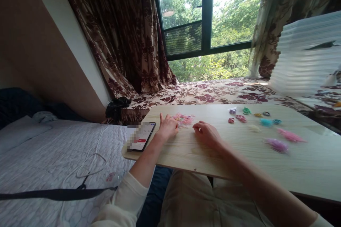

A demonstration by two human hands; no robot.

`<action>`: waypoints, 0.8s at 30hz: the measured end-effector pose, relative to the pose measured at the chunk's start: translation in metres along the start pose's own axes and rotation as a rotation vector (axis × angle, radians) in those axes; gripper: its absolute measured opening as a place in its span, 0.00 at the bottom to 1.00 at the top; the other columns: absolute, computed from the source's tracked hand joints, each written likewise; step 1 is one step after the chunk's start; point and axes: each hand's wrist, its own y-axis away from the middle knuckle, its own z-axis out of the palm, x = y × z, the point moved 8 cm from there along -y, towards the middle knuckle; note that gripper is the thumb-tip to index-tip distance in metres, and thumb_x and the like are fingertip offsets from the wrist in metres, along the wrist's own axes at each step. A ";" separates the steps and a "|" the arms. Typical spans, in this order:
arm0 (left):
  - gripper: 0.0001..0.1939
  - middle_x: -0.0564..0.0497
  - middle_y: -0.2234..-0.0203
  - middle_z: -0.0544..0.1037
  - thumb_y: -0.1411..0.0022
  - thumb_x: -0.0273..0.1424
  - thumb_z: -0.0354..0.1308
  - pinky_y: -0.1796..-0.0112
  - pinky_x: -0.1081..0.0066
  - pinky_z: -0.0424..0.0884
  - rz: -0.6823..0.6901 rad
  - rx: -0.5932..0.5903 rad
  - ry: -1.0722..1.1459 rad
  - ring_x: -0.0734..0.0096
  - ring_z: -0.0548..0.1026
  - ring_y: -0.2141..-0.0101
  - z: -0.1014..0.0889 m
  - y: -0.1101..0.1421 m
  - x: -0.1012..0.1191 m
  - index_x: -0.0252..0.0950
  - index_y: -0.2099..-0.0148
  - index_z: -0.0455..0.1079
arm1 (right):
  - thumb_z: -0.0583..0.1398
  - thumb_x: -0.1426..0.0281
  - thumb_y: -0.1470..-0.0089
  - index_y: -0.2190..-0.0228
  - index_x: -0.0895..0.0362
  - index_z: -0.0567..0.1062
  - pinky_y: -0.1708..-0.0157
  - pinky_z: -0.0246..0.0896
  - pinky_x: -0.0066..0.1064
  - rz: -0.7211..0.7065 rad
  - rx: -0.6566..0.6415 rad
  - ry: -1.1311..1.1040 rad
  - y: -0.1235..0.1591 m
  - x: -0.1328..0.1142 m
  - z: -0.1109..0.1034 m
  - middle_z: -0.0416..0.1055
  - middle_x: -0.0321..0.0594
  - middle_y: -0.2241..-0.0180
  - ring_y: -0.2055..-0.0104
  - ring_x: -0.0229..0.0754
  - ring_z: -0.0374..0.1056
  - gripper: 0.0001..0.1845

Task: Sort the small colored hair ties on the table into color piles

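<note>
My left hand is at the near left edge of a loose pile of small pink and mixed-colour bands, one finger raised and the others bent down towards it. Whatever lies between those fingertips is too small to name. To the right of the pile, my right hand is just above or on the wooden table, apart from the pile. Its fingers are curled together in a pinch, and any small thing inside is hidden.
A phone lies left of my left hand. Across the table's right side are small coloured bundles, among them green, turquoise, pink and purple. A bed with a white cable adjoins the left.
</note>
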 end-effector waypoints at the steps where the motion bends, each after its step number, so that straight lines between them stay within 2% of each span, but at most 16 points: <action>1: 0.08 0.47 0.66 0.80 0.47 0.26 0.55 0.41 0.38 0.41 -0.002 0.003 -0.002 0.56 0.67 0.53 0.000 -0.001 0.001 0.40 0.71 0.76 | 0.51 0.71 0.43 0.66 0.53 0.78 0.67 0.55 0.25 -0.003 0.000 0.002 0.000 0.000 0.000 0.75 0.38 0.62 0.66 0.36 0.68 0.15; 7: 0.08 0.44 0.69 0.79 0.50 0.23 0.58 0.42 0.38 0.43 0.021 0.002 0.017 0.52 0.68 0.54 -0.003 -0.010 0.007 0.38 0.78 0.73 | 0.52 0.71 0.43 0.66 0.53 0.78 0.67 0.55 0.26 -0.020 0.006 0.015 0.001 -0.003 0.000 0.75 0.38 0.63 0.65 0.37 0.69 0.14; 11: 0.07 0.46 0.70 0.79 0.50 0.25 0.58 0.42 0.43 0.47 0.030 -0.009 0.066 0.55 0.69 0.55 -0.002 -0.012 0.005 0.39 0.78 0.71 | 0.52 0.71 0.43 0.66 0.53 0.78 0.67 0.56 0.26 -0.016 0.014 0.002 0.002 -0.003 -0.002 0.75 0.38 0.62 0.65 0.37 0.69 0.14; 18: 0.05 0.50 0.67 0.79 0.47 0.28 0.57 0.43 0.51 0.54 -0.013 0.159 0.367 0.62 0.72 0.56 0.001 -0.012 0.008 0.38 0.73 0.73 | 0.52 0.71 0.43 0.65 0.53 0.78 0.67 0.56 0.26 -0.009 0.004 0.013 0.002 -0.001 0.000 0.75 0.38 0.62 0.65 0.37 0.69 0.14; 20: 0.04 0.51 0.69 0.80 0.47 0.28 0.57 0.47 0.58 0.62 -0.027 0.187 0.486 0.66 0.74 0.61 0.004 -0.015 0.013 0.37 0.72 0.73 | 0.52 0.71 0.43 0.65 0.53 0.78 0.67 0.56 0.26 -0.013 0.012 0.007 0.002 -0.001 0.000 0.75 0.38 0.62 0.64 0.38 0.70 0.14; 22: 0.05 0.51 0.72 0.79 0.47 0.27 0.56 0.55 0.67 0.69 -0.050 0.179 0.617 0.70 0.75 0.66 0.011 -0.018 0.017 0.36 0.71 0.73 | 0.52 0.71 0.43 0.65 0.53 0.78 0.66 0.56 0.26 -0.017 0.022 -0.006 0.003 0.000 0.000 0.75 0.38 0.62 0.64 0.37 0.70 0.14; 24: 0.05 0.52 0.73 0.79 0.47 0.26 0.55 0.62 0.73 0.70 -0.059 0.158 0.745 0.73 0.75 0.69 0.018 -0.021 0.021 0.35 0.71 0.73 | 0.52 0.71 0.43 0.65 0.53 0.78 0.66 0.56 0.26 -0.020 0.036 -0.024 0.003 0.000 -0.001 0.75 0.38 0.62 0.64 0.37 0.70 0.14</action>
